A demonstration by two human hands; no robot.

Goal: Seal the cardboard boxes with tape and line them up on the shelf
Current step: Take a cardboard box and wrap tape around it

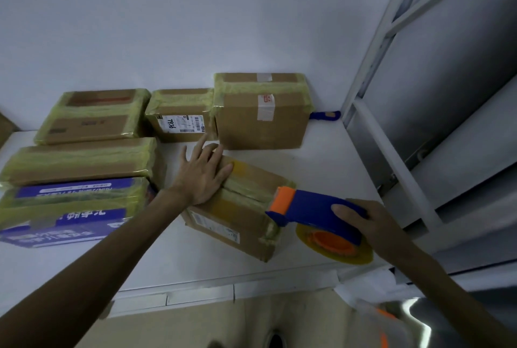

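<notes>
Right hand (pixel 372 224): lower right of frame, fingers curled round the blue and orange tape dispenser (pixel 316 212), its orange nose at the box's right end.
Left hand (pixel 202 172): centre, flat with straight fingers pressing the box top.
Box being taped (pixel 237 219): centre, lying askew on the white shelf (pixel 335 168).
Taped boxes (pixel 260 115): further back, rowed along the wall; more at left.

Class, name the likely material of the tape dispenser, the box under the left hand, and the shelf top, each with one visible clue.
The tape dispenser: looks like moulded plastic, matte blue with orange parts. The box: brown cardboard, dull, with glossy yellowish tape bands. The shelf: smooth white surface, perhaps painted metal or laminate.
</notes>
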